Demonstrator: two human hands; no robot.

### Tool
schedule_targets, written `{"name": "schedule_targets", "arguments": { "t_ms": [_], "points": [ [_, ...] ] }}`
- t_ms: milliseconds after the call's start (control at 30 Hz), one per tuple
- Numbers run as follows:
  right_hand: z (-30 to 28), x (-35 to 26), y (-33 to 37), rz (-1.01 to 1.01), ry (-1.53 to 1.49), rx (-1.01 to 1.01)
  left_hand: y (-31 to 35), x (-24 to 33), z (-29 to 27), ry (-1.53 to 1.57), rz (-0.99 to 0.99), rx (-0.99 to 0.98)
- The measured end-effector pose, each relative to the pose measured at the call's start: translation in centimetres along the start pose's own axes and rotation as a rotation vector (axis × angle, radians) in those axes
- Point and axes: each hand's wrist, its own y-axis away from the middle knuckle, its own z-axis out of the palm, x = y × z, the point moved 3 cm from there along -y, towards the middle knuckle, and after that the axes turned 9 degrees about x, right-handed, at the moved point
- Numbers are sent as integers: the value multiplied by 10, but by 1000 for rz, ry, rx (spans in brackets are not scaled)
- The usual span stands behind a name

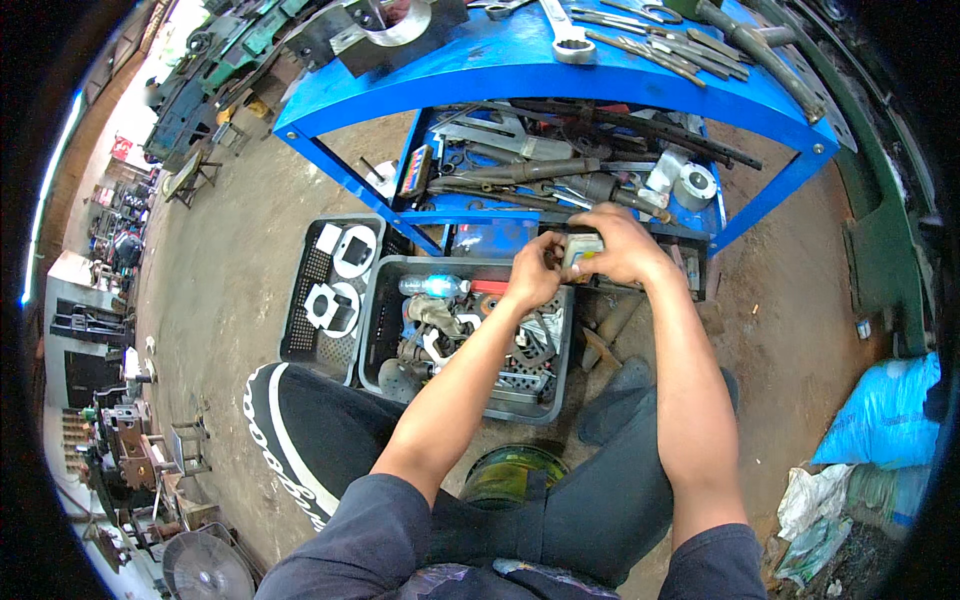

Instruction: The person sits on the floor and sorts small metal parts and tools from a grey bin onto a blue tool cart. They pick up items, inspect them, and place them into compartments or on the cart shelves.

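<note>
Both arms reach forward to a small pale box (581, 250) with a yellow patch, in front of the blue workbench's lower shelf. My right hand (622, 245) is closed round its right side and top. My left hand (538, 268) has its fingers curled at the box's left side; what the fingertips pinch there is hidden. Below the hands stands a dark crate (545, 412) filled with metal parts, a clear bottle (434, 286) with a blue label and a red piece (488, 287). Behind the hands, an open drawer (690, 262) is partly covered by them.
A perforated black tray (298, 330) with white machined plates (355, 252) sits left of the crate. The blue workbench (440, 85) carries a ring spanner (572, 40), files and a metal block. Its lower shelf holds shafts and tools. Blue sacks (880, 415) lie at right.
</note>
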Motion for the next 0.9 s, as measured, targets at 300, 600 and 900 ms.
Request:
{"name": "schedule_targets", "arguments": {
  "t_ms": [300,600,900],
  "points": [
    [-30,0,2,152,-203,206,-40,8,-97,151,58,139],
    [-35,-2,0,273,-164,312,-138,-38,-201,-1036,-52,371],
    [-33,11,-1,316,-179,318,-158,-53,-214,-1241,13,295]
  ]
}}
